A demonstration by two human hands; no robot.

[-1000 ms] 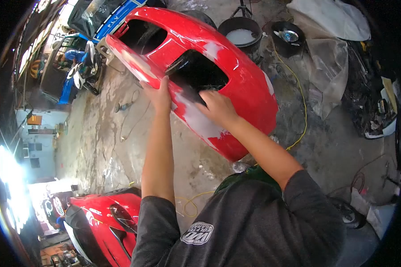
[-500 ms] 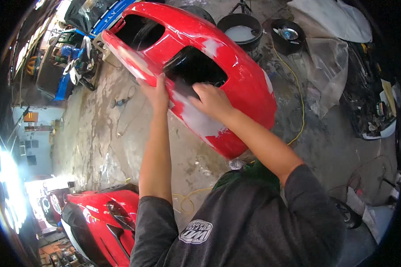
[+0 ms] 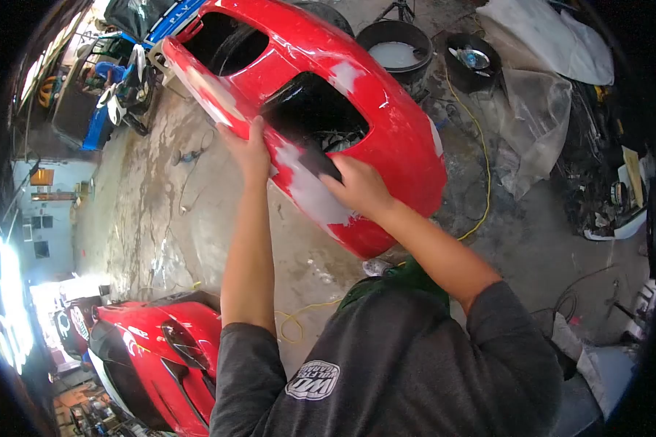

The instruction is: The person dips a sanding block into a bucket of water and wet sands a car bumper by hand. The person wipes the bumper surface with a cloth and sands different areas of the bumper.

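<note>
A glossy red body panel (image 3: 408, 146) with two large openings and dull grey and beige patches lies in front of me. My left hand (image 3: 249, 154) is closed round the panel's near edge, left of the big grey patch (image 3: 313, 193). In my right hand (image 3: 358, 186) is a dark flat block (image 3: 318, 162), pressed on the panel between the grey patch and the near opening. My palm and fingers hide part of the block.
Behind the panel are a black tub (image 3: 395, 54) of cloudy liquid and a black bucket (image 3: 472, 64). A yellow cord (image 3: 486, 167) runs along the floor at right, near plastic sheeting (image 3: 539, 116). Another red bodywork piece (image 3: 153, 349) is at lower left.
My right hand and the dark block have shifted slightly along the grey patch, toward the right and nearer me. The left hand keeps its hold. The whole view has shifted a little.
</note>
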